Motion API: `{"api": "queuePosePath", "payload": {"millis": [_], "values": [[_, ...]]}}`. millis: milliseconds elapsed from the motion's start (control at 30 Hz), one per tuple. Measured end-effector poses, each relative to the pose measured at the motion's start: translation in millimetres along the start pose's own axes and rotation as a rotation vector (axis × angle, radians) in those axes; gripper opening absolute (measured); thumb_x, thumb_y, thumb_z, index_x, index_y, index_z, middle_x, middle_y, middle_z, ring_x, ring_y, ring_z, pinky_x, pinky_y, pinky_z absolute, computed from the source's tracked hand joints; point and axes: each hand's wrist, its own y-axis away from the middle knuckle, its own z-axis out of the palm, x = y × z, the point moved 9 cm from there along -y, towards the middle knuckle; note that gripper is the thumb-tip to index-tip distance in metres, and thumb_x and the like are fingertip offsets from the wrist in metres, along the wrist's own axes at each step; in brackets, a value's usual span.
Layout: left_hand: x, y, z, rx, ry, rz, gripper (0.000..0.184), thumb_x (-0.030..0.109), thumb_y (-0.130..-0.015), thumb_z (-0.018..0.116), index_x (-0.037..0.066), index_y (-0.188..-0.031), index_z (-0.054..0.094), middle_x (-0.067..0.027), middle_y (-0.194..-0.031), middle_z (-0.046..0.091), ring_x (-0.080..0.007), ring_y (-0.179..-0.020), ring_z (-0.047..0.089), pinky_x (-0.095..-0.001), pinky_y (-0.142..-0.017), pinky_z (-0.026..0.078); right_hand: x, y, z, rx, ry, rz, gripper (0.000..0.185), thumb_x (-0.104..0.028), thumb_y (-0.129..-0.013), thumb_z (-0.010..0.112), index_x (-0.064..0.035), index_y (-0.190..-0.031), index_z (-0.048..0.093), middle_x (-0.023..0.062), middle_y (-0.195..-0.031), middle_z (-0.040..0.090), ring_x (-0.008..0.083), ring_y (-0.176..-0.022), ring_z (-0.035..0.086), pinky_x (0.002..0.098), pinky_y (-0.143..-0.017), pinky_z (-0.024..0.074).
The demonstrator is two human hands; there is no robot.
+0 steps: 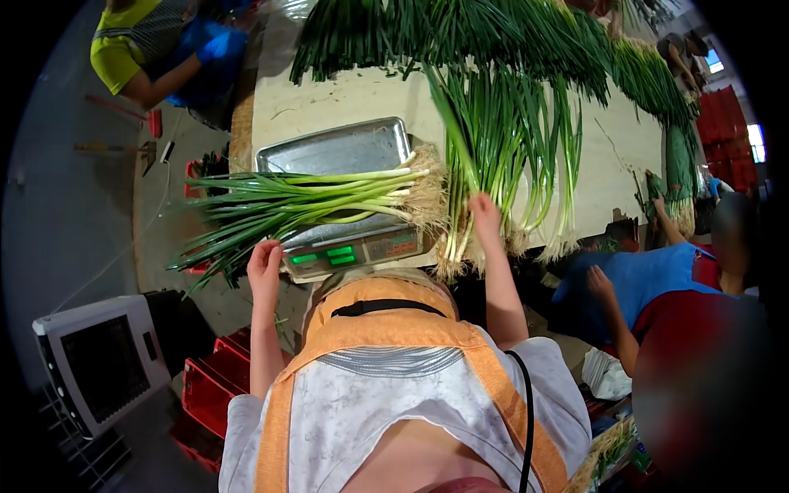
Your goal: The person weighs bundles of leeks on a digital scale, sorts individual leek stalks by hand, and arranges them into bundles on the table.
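A bunch of green onions (329,193) lies crosswise on the metal pan (337,146) of a digital scale (357,253), roots to the right and leaves hanging past the left edge. My left hand (265,264), fingers curled together, is at the scale's near left corner beside the leaves; whether it holds anything does not show. To the right of the scale my right hand (485,215) is closed around the lower part of a green onion stalk (454,131). This stalk slants above a loose row of green onions (501,131) on the table.
A long heap of green onions (460,33) covers the far side of the pale table (608,164). One person in blue gloves (222,45) is at far left, another in a blue apron (649,283) at right. Red crates (209,386) and a white-framed device (99,361) stand at lower left.
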Motion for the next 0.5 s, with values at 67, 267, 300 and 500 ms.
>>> {"api": "queuePosePath", "payload": {"millis": [67, 267, 300, 500], "values": [[5.5, 2.8, 3.1, 0.002, -0.021, -0.007, 0.013, 0.008, -0.091, 0.053, 0.000, -0.100, 0.057, -0.0032, -0.089, 0.060, -0.0107, -0.080, 0.057, -0.0228, -0.075, 0.045, -13.9, -3.8, -41.6, 0.217, -0.220, -0.003, 0.023, -0.022, -0.095, 0.049, -0.0044, -0.105, 0.059, 0.0012, -0.075, 0.054, 0.0071, -0.059, 0.045, 0.0177, -0.051, 0.0384], [5.3, 4.5, 4.2, 0.006, -0.049, 0.009, 0.014, 0.009, -0.092, 0.053, -0.001, -0.101, 0.057, -0.0034, -0.089, 0.060, -0.0110, -0.081, 0.057, -0.0230, -0.075, 0.045, 3.4, -7.4, -62.7, 0.254, -0.035, 0.031, 0.024, -0.024, -0.094, 0.051, -0.0044, -0.106, 0.058, 0.0035, -0.080, 0.058, 0.0104, -0.062, 0.050, 0.0219, -0.055, 0.0430], [1.5, 4.3, 3.6, 0.006, 0.000, 0.003, 0.013, 0.007, -0.090, 0.056, 0.000, -0.101, 0.057, -0.0011, -0.087, 0.058, -0.0091, -0.081, 0.056, -0.0210, -0.072, 0.044, 25.5, -14.1, -47.4, 0.148, 0.078, 0.063, 0.025, -0.025, -0.093, 0.053, -0.0044, -0.107, 0.058, 0.0040, -0.082, 0.059, 0.0110, -0.063, 0.051, 0.0229, -0.056, 0.0444], [0.3, 5.1, 9.0, -0.030, 0.012, -0.006, 0.012, 0.006, -0.092, 0.053, 0.000, -0.101, 0.057, -0.0015, -0.088, 0.058, -0.0091, -0.081, 0.055, -0.0218, -0.075, 0.045, 57.5, -10.6, -37.0, 0.136, 0.475, -0.059, 0.043, -0.031, -0.089, 0.057, -0.0021, -0.121, 0.054, 0.0121, -0.112, 0.060, 0.0263, -0.102, 0.057, 0.0431, -0.101, 0.0358]]}}
